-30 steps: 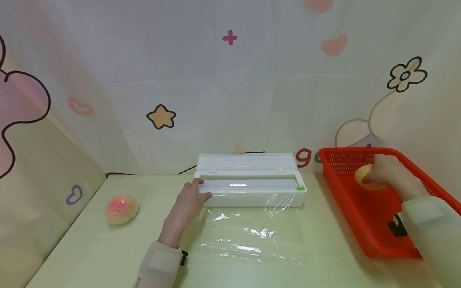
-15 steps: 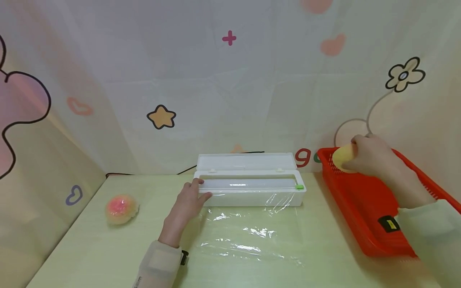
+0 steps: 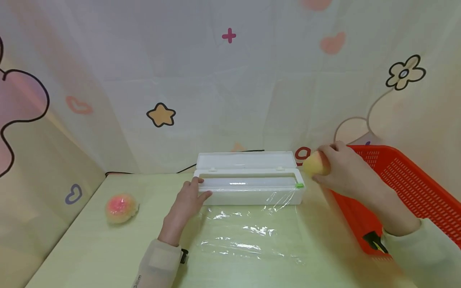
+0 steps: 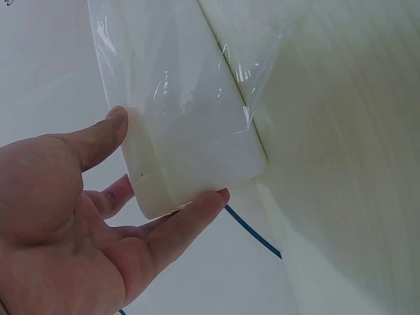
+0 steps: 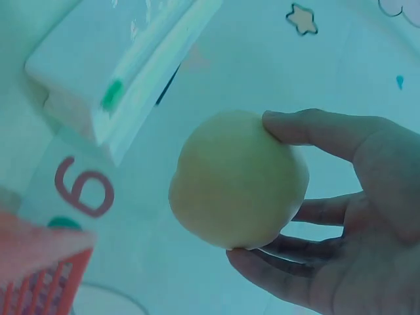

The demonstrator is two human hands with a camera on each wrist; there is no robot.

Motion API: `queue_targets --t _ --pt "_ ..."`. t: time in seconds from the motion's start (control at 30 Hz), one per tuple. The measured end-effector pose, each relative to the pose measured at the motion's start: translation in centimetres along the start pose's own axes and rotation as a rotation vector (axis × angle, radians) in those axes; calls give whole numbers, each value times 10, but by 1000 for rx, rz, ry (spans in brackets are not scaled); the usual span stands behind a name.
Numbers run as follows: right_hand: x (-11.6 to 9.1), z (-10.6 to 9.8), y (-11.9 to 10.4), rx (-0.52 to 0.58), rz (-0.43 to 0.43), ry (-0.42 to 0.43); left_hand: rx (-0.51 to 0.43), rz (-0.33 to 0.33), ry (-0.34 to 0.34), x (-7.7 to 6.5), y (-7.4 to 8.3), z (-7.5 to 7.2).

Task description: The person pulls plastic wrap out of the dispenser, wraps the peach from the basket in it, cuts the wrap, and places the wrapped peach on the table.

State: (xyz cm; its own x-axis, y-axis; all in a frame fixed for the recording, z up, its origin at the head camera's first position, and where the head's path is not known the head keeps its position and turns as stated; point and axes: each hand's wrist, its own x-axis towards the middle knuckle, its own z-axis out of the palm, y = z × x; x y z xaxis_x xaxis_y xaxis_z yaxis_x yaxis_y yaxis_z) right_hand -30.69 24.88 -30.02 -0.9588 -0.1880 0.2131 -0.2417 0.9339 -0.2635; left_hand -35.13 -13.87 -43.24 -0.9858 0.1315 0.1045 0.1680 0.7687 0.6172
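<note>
My left hand [image 3: 187,202] grips the left end of a white cling film dispenser [image 3: 230,197], thumb on its front and fingers round the end, as the left wrist view shows closely. The dispenser's lid [image 3: 246,161] stands raised behind the roll. Clear cling film [image 3: 252,232] comes out over the front edge and lies on the table towards me. Held between thumb and fingers of my right hand [image 3: 347,172] is a yellowish peach [image 3: 314,164] with a pinkish side, off the table just right of the dispenser. Its pale round underside fills the middle of the right wrist view.
A red plastic basket [image 3: 403,176] with perforated walls stands at the right, partly behind my right arm. On the left of the table lies a film-wrapped, pink-topped peach [image 3: 120,208]. A green slider [image 3: 299,185] sits at the dispenser's right end. Printed cloth [image 3: 201,88] hangs behind.
My right hand has lifted the peach out of the red basket and carried it left, over the rim, towards the dispenser. My left hand has stayed on the dispenser's end.
</note>
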Motion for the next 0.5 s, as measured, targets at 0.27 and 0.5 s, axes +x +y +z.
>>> queue_targets --t 0.27,0.5 --pt "-22 28 -33 50 -132 -15 -8 1 0 -1 0 1" --pt "-31 68 -59 95 -222 -46 1 -9 1 0 -1 0"
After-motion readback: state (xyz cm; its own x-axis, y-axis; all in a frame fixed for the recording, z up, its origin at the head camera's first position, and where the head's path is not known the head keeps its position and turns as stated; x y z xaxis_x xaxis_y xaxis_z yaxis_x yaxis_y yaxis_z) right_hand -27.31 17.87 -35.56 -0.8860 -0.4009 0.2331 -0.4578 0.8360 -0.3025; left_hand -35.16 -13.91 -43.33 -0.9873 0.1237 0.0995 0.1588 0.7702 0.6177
